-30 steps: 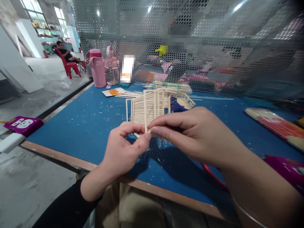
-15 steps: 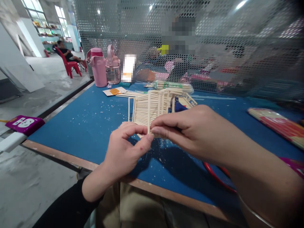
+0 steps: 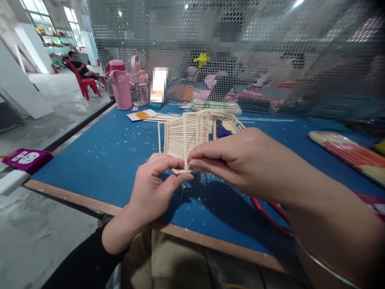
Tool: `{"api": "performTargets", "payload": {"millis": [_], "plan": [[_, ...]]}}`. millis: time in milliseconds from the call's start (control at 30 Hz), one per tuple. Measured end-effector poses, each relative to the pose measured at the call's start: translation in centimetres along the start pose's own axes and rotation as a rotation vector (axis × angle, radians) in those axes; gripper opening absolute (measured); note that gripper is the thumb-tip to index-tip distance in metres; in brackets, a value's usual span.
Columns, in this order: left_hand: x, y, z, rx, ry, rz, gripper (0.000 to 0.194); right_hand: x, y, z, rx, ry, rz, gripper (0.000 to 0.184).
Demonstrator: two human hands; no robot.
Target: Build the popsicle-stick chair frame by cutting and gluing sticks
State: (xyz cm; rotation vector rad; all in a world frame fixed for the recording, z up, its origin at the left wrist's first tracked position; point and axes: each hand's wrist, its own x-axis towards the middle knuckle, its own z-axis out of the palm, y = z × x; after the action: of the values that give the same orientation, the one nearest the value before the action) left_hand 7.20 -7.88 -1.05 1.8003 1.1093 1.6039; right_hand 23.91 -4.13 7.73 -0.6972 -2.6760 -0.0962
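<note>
A small model built of pale wooden sticks [image 3: 177, 138] is held above the blue table, with slatted sides and an upright stick at its near corner. My left hand [image 3: 156, 180] is closed on its lower left edge, the thumb a little below the bottom stick. My right hand [image 3: 234, 160] pinches at the foot of the upright stick; its fingertips partly hide the joint. Behind my right hand, a dark blue tool [image 3: 223, 129] is mostly covered.
Bundled sticks in plastic [image 3: 215, 106] and a card [image 3: 142, 115] lie at the back. A pink flask [image 3: 120, 86] and a clear bottle [image 3: 139, 88] stand back left. A stick pack [image 3: 345, 154] lies right. Red handles [image 3: 267, 214] show under my right arm. Perforated metal screen [image 3: 174, 48] behind.
The view shifts slightly. My left thumb has dropped a little from the joint, and more of the bottom stick shows. Both hands stay on the model.
</note>
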Motion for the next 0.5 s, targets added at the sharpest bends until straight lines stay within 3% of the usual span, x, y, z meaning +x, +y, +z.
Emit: {"api": "performTargets", "payload": {"millis": [333,500], "plan": [[-0.08,-0.13,-0.01,0.012,0.044,0.003,0.005,0.1,-0.27,-0.47,0.059,-0.038,-0.033,0.019],[-0.06,-0.02,0.15,0.017,0.036,0.003,0.004,0.2,-0.21,-0.78,0.111,-0.069,0.019,0.019]]}}
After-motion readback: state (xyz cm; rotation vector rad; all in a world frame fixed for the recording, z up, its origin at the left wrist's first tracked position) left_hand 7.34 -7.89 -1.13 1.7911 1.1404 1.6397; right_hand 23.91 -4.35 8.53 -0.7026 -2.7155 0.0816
